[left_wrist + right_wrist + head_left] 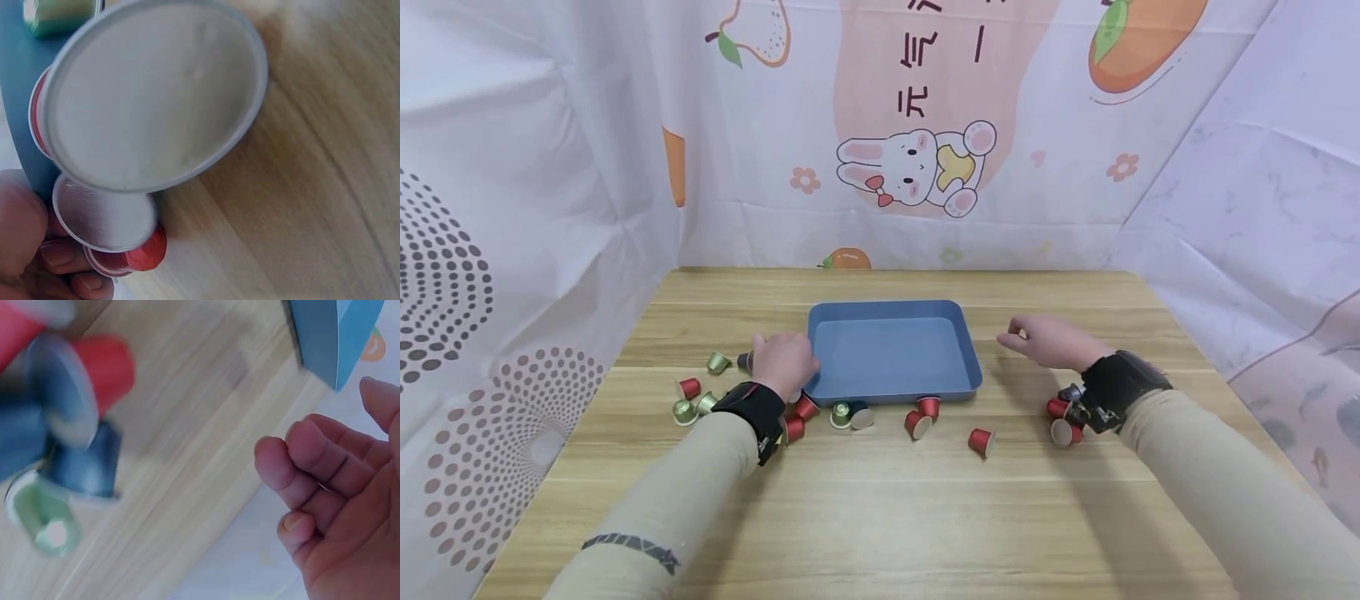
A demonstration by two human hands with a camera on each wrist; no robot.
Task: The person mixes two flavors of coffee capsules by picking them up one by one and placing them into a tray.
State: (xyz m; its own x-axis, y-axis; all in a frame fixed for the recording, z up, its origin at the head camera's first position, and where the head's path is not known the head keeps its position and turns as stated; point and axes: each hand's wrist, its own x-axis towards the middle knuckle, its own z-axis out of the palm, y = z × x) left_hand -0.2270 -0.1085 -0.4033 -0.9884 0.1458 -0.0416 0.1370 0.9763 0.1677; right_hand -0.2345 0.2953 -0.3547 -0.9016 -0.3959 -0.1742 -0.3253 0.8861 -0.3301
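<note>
My left hand (785, 360) is at the near-left edge of the blue tray (891, 358), fingers curled. In the left wrist view its thumb and fingers (57, 255) close about a silver-lidded coffee capsule (106, 215), whose body is hidden; a red capsule (148, 250) lies right beside it. A large pale capsule lid (156, 94) fills much of that view. Right of the tray, my right hand (1054, 342) hovers above the table with loosely bent fingers and nothing in them. Beneath its wrist sits a cluster of red and dark capsules (1058, 408).
Green capsules (718, 362) and a red one (688, 388) lie at the left. Along the tray's near side are a green capsule (840, 414), a dark one (861, 415) and red ones (917, 424). A single red capsule (981, 442) lies nearer. Printed cloth (760, 167) hangs behind the wooden table (910, 517).
</note>
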